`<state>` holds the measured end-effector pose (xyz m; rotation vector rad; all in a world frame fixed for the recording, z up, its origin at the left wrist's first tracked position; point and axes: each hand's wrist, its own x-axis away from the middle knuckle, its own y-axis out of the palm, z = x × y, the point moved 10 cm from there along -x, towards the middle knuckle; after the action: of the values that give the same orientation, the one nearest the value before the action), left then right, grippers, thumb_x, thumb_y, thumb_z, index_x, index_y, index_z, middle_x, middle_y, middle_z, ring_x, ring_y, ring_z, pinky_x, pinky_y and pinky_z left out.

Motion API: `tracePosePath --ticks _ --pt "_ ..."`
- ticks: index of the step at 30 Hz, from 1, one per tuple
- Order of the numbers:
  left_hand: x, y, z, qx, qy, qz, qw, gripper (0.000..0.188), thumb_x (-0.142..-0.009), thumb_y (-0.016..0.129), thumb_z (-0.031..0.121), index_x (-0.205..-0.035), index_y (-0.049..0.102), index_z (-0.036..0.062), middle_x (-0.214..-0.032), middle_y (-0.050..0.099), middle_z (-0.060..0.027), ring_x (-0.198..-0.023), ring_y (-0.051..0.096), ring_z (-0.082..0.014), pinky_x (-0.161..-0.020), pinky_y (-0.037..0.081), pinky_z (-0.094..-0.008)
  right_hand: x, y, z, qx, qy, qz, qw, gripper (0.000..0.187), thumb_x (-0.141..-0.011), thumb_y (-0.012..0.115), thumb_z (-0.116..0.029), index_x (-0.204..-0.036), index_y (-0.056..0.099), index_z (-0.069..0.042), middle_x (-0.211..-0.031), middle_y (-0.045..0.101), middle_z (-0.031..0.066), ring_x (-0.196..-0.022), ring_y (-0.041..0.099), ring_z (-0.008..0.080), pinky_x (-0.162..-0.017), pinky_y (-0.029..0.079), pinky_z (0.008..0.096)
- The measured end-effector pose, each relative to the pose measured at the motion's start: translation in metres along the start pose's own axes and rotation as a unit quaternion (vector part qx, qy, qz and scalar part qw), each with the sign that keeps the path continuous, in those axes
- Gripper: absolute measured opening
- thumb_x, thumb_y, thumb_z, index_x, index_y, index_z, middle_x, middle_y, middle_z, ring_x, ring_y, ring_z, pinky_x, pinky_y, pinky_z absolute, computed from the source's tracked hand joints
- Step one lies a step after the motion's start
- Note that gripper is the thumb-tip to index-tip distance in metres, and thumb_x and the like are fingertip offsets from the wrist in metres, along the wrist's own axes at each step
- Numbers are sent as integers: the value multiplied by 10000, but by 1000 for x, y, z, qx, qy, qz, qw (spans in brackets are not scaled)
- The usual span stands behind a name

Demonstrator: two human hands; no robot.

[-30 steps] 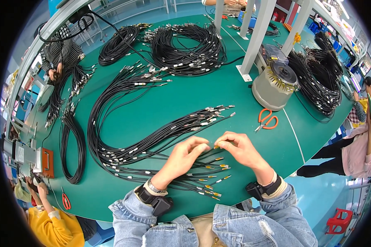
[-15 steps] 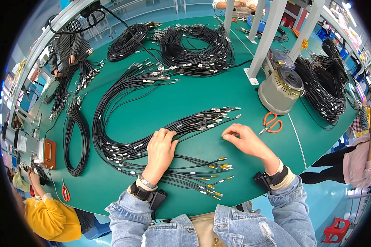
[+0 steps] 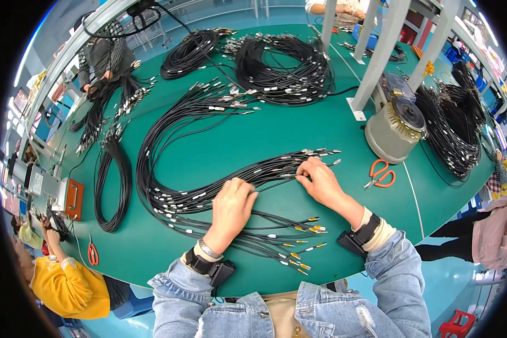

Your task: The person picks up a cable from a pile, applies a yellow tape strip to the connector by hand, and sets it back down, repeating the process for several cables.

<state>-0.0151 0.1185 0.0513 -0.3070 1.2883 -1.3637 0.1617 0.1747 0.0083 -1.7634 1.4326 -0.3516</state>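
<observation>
A thick bundle of black cables (image 3: 194, 198) with white tags curves in a U across the green table in front of me. My left hand (image 3: 232, 209) lies over its lower run, fingers curled down onto the cables; their tips are partly hidden. At the bundle's right end, my right hand (image 3: 322, 185) has thumb and fingers brought together on a black cable near the metal tips. Below my hands, several cable ends with yellow tags (image 3: 315, 229) fan out to the right.
Orange-handled scissors (image 3: 382, 176) and a round grey machine (image 3: 390, 138) are to the right. Coiled cables (image 3: 281, 70) lie at the back, and a cable loop (image 3: 97, 194) at left. Red-handled scissors (image 3: 92, 252) sit near the left edge. Other people work around the table.
My right hand has moved left and come down onto the cables at the bundle's end. My left hand has shifted slightly and its fingers are more curled. The view has turned a little.
</observation>
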Motion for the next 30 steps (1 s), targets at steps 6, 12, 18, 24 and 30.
tracePosePath --ticks 6,12,18,24,30 --pt "-13 4 38 59 54 1 997 142 -745 671 111 -845 587 56 -905 553 -82 -860 540 -269 -719 455 -370 5 -11 -26 31 -102 -30 994 89 -749 644 -43 -781 573 0 -765 576 99 -758 565 257 -687 456 344" --pt "-18 25 53 77 133 -19 988 143 -787 649 148 -877 595 51 -861 593 -82 -801 574 -267 -675 468 -361 23 -4 -35 -176 73 -176 966 63 -755 627 -10 -788 582 19 -768 631 85 -713 607 142 -686 477 271" --pt "8 57 47 311 -67 -208 925 139 -861 593 156 -895 588 20 -667 607 -81 -572 586 -211 -538 460 -316 30 -6 -36 -273 72 -222 933 86 -793 625 -37 -853 593 15 -782 624 43 -732 580 103 -701 474 245" --pt "7 62 38 431 -169 -214 860 130 -893 570 135 -907 587 6 -670 614 -48 -576 566 -90 -516 439 -243 27 -3 -28 -372 95 -180 906 88 -850 609 -70 -895 591 4 -795 620 44 -751 594 108 -695 477 239" --pt "0 76 27 457 -201 -201 843 136 -899 566 119 -956 582 -4 -673 597 -16 -557 500 -43 -486 398 -203 25 -8 -9 -446 152 -137 871 135 -884 572 -111 -947 597 6 -818 621 43 -748 574 109 -694 470 241"
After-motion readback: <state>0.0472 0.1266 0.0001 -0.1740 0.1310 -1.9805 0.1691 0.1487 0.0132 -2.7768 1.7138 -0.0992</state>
